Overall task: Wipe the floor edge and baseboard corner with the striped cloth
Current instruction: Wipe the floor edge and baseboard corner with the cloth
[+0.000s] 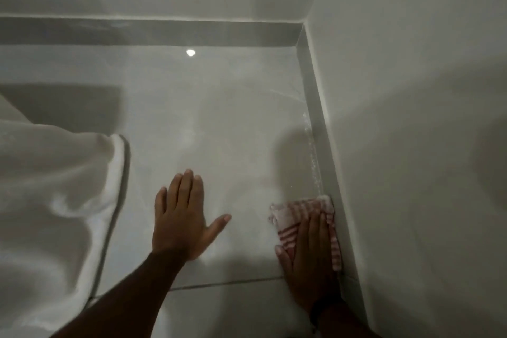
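Observation:
The red-and-white striped cloth [300, 211] lies flat on the pale tiled floor [233, 123], its right edge against the grey baseboard [315, 129] of the right wall. My right hand [310, 255] presses down on the cloth's near half, fingers together and flat. My left hand [182, 217] rests palm-down on the bare floor to the left, fingers spread, holding nothing. White specks of dust line the floor edge beyond the cloth. The baseboard corner [301, 33] is further ahead, where a second grey baseboard [137, 31] runs along the back wall.
A white fabric [55, 186], like a hanging bedsheet or curtain, covers the left side down to the floor. White walls [411, 90] rise at the right and back. A bright light reflection [190, 52] shows on the floor near the back wall. A tile joint [225, 282] crosses near my wrists.

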